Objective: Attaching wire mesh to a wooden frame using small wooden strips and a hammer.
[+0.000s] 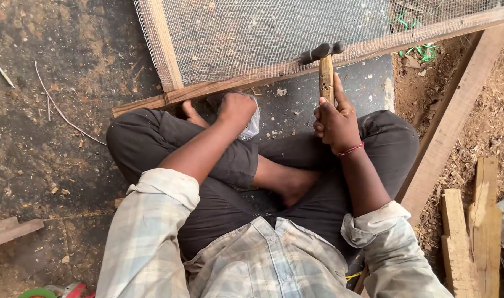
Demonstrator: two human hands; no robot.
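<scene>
Right hand (pixel 336 122) gripping hammer (pixel 325 66), at frame edge (pixel 274 72)

I have one view only, from the camera worn on the head, so there is no second view to share ground with. It looks almost straight down over the wearer's chest onto crossed legs in dark trousers (pixel 219 165) and the dark, dusty ground (pixel 59 127). The pale checked shirt (pixel 263 259) fills the bottom edge, very near the lens. Forward is toward the top of the frame, where a wooden frame covered with wire mesh (pixel 252 33) lies flat and is cut off by the upper edge. Both forearms sit at mid-frame, close. Loose wooden planks (pixel 473 221) run out at the right edge
</scene>
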